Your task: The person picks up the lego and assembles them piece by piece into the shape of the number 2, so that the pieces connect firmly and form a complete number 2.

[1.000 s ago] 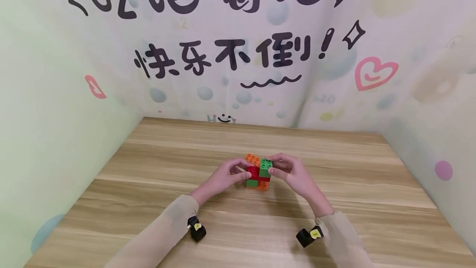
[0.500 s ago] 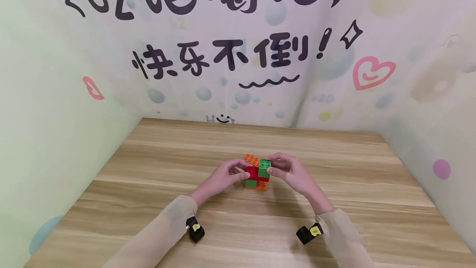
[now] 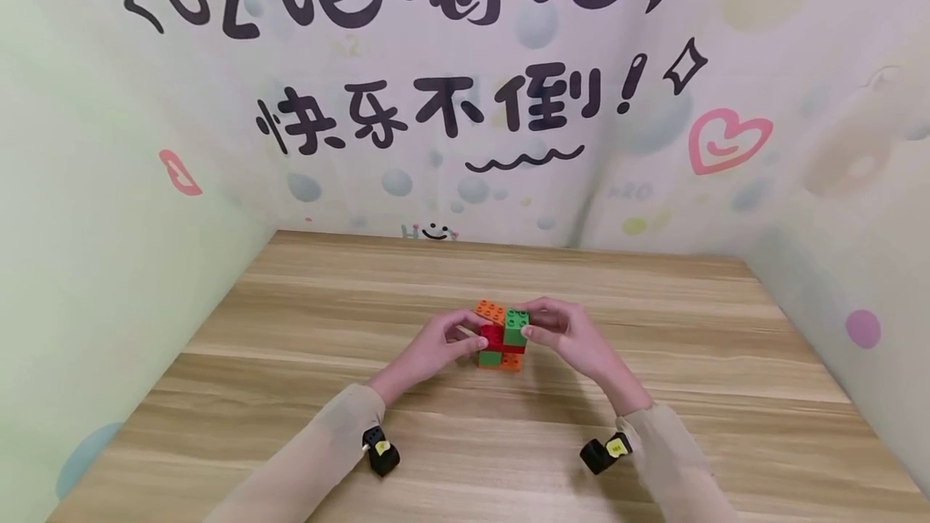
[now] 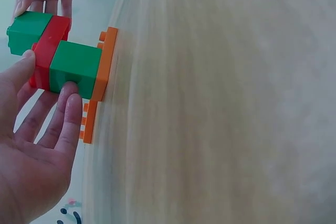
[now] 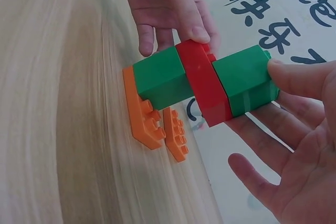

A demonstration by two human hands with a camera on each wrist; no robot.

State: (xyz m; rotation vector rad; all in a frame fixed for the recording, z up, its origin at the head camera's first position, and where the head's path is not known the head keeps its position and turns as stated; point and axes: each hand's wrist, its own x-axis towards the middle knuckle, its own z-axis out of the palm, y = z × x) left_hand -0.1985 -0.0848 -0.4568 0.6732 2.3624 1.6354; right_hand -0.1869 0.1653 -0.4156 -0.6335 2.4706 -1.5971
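A small stack of toy building bricks stands on the table. Its bottom is a thin orange brick (image 5: 137,111), with a green brick (image 4: 77,66) on one end. Across that green brick lies a flat red brick (image 5: 203,85), carrying an upper green brick (image 3: 515,331) at its right end. My left hand (image 3: 439,343) grips the stack from the left, thumb on the red brick's studded end and fingers by the lower green brick. With thumb and fingers, my right hand (image 3: 567,333) holds the upper green brick from the right. Some fingertips are hidden behind the bricks.
A second thin orange brick (image 3: 490,311) lies on the wooden table (image 3: 327,289) just behind the stack. A printed wall cloth (image 3: 436,200) rises at the table's back edge, with pale walls on both sides. Each wrist wears a small black camera (image 3: 381,452).
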